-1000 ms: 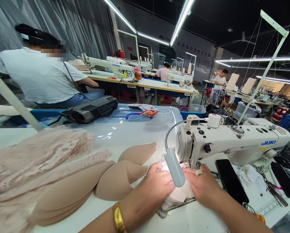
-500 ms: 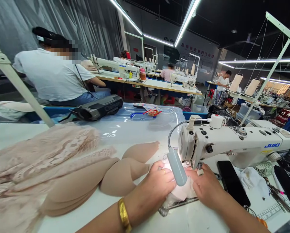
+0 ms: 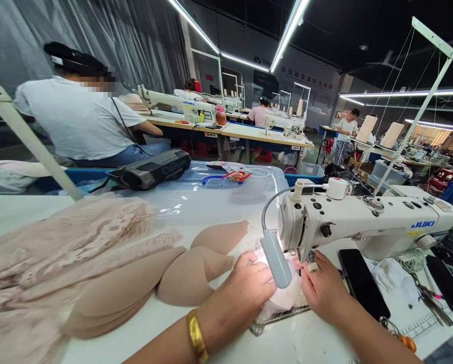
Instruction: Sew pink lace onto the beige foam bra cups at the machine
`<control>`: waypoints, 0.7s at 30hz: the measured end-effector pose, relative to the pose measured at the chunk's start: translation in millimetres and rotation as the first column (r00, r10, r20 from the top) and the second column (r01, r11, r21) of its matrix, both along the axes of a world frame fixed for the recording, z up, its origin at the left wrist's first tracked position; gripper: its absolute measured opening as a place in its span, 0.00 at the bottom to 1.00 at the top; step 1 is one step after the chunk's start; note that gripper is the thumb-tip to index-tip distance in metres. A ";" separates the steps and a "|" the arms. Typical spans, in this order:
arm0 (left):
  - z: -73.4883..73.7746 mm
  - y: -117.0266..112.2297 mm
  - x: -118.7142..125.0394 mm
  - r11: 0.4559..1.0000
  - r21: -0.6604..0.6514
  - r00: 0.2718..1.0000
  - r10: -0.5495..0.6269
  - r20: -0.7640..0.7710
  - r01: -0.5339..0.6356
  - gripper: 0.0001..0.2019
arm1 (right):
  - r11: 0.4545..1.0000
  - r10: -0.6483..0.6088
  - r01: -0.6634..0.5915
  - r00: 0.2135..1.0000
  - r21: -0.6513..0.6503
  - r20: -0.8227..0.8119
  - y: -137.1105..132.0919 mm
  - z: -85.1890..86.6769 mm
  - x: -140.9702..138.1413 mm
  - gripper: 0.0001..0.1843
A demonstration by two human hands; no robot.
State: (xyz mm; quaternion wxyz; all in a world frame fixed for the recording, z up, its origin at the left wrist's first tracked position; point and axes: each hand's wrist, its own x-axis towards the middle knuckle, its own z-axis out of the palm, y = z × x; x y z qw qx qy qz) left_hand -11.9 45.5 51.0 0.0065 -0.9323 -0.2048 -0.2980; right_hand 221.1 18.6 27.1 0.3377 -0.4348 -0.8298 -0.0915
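Observation:
My left hand lies with curled fingers pressed on a pale pink fabric piece under the head of a white JUKI sewing machine. My right hand pinches the same piece close to the needle, fingers closed. A grey gooseneck lamp hangs over the fabric and hides part of it. Beige moulded cups lie just left of my left hand, and a heap of pink lace lies further left.
A black phone lies right of the needle, with scissors and thread beyond. A clear plastic bin lid and a black device sit behind. Other people sit at sewing tables ahead.
My right hand has drawn in closer to the needle, and its fingers now pinch the fabric. The view has shifted slightly. My left hand stays on the fabric.

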 end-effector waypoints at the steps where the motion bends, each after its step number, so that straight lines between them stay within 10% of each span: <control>1: -2.9 1.4 -0.5 1.000 0.024 1.000 -0.001 0.000 0.001 0.29 | 1.000 0.003 -0.003 1.000 0.002 0.000 0.2 -0.2 0.2 0.18; 12: -13.4 5.7 -2.2 0.998 -0.053 0.999 0.033 -0.040 -0.035 0.21 | 0.999 0.043 -0.043 0.999 0.007 -0.013 -1.6 4.1 0.0 0.16; 21: -16.0 -10.8 -1.6 0.993 0.058 0.982 0.109 -0.154 -0.101 0.09 | 0.958 0.179 -0.148 0.977 -0.244 0.113 -12.1 16.4 8.3 0.14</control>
